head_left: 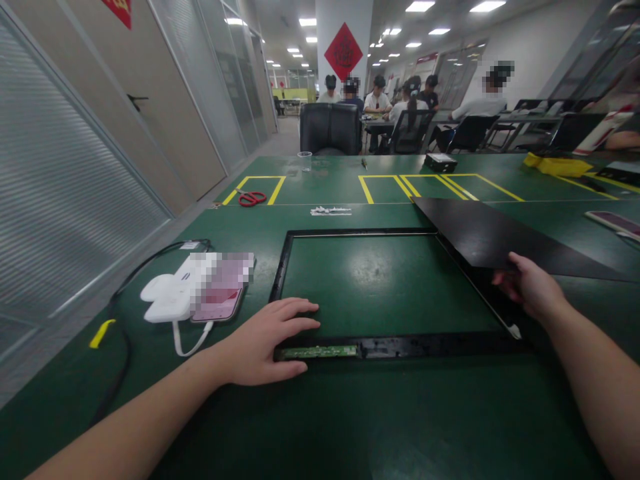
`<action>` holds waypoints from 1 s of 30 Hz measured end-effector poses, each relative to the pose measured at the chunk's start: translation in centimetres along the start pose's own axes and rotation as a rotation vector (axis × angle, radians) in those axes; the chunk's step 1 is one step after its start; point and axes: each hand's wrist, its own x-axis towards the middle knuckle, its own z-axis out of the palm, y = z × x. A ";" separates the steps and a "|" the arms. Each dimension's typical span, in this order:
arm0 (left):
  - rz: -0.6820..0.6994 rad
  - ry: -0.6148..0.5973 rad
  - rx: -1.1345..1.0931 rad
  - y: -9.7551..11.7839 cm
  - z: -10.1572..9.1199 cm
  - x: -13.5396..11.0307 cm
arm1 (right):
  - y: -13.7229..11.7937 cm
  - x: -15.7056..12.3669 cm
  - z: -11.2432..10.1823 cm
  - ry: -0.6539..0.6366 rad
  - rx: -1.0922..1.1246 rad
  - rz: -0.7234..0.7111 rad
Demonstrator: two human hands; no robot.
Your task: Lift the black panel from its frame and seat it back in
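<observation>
A black rectangular frame (410,347) lies flat on the green table, its middle showing the tabletop. Along its near bar, toward the left, runs a narrow green circuit board (320,352). My left hand (273,340) rests over the frame's near left corner with fingers spread, holding nothing. My right hand (531,285) grips the near edge of a thin dark panel (490,230), thumb on top and fingers beneath. The panel is tilted above the frame's right side and hides part of that side. A small white piece (514,330) sits at the frame's near right corner.
At left, a white charging device (175,293) and a phone (220,303) lie beside a black cable (127,347). Red-handled scissors (251,199), white scraps (330,211), a clear cup (305,160) and a black box (440,162) are farther back. People sit beyond the table.
</observation>
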 end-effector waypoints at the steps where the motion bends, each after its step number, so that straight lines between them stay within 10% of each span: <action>1: 0.000 -0.001 0.001 0.0 0.0 0.0 | 0.0 -0.1 0.0 0.004 0.008 -0.001; 30: -0.017 0.003 -0.032 -0.1 0.1 0.0 | -4.0 -8.5 1.4 -0.253 0.172 -0.042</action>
